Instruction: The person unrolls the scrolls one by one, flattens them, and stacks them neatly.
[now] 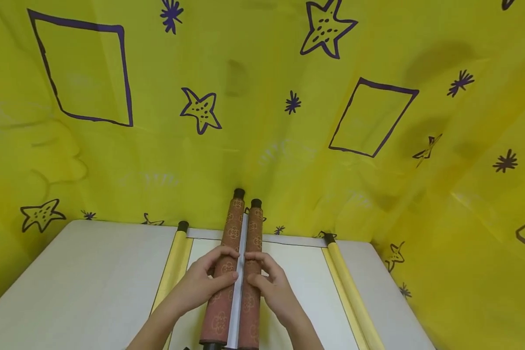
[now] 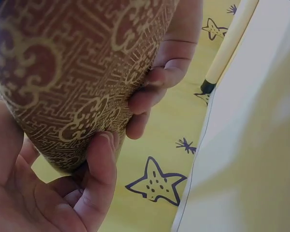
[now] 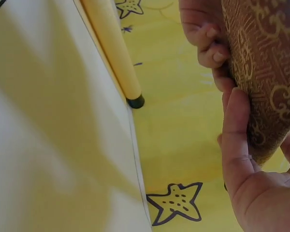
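Observation:
Raised over a white sheet is a brown-red scroll with gold patterning, rolled in from both sides into a left roll [image 1: 219, 321] and a right roll [image 1: 251, 313]. A narrow white strip [image 1: 236, 311] shows between the rolls, and black knobs cap their far ends. My left hand [image 1: 201, 282] grips the left roll, fingers over its top and thumb toward the strip. The right roll is held the same way by my right hand [image 1: 277, 289]. In both wrist views the patterned scroll [image 2: 77, 63] [image 3: 266, 63] fills much of the frame, with fingers of both hands around it.
Beneath the scroll lies the white sheet [image 1: 308, 282], with a yellow roller [image 1: 170, 272] on its left and another yellow roller [image 1: 352, 296] on its right. The pale table [image 1: 100, 272] ends at a yellow cloth [image 1: 253, 58] bearing dark drawn stars and frames.

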Demonstrator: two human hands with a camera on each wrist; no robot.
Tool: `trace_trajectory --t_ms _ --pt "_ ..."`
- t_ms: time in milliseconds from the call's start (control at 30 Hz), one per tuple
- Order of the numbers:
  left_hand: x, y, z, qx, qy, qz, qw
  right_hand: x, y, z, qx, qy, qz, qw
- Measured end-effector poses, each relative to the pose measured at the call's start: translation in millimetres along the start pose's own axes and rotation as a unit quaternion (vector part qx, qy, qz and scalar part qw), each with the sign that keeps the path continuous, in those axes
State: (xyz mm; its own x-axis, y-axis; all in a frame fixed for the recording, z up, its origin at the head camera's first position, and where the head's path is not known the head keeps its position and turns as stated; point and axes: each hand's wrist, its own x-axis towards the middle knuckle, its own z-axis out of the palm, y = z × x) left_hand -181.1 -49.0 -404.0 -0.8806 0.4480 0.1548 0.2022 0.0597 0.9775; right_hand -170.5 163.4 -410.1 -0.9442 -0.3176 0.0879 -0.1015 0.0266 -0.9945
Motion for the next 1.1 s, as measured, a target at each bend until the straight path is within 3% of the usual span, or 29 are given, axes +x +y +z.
trace_trajectory --t_ms 300,500,767,1100 --pt "1.1 -0.7 -6.7 -0.038 -0.019 0.004 0.9991 -0.8 -3.3 -2.4 0.002 -0.012 -0.001 1.0" --pt "4.4 0.9 -10.1 -0.047 -0.032 0.024 0.9981 -2.3 -7.8 -5.3 0.001 -0.006 -0.003 1.0" --pt "2.5 4.1 -12.8 -0.059 -0.033 0.026 0.9974 -3.9 -10.4 -8.2 -0.033 0.006 0.013 0.999" --pt "0.1 4.5 -16.4 -0.068 -0.026 0.025 0.997 -3.2 -10.9 -9.5 -0.023 0.003 0.017 1.0"
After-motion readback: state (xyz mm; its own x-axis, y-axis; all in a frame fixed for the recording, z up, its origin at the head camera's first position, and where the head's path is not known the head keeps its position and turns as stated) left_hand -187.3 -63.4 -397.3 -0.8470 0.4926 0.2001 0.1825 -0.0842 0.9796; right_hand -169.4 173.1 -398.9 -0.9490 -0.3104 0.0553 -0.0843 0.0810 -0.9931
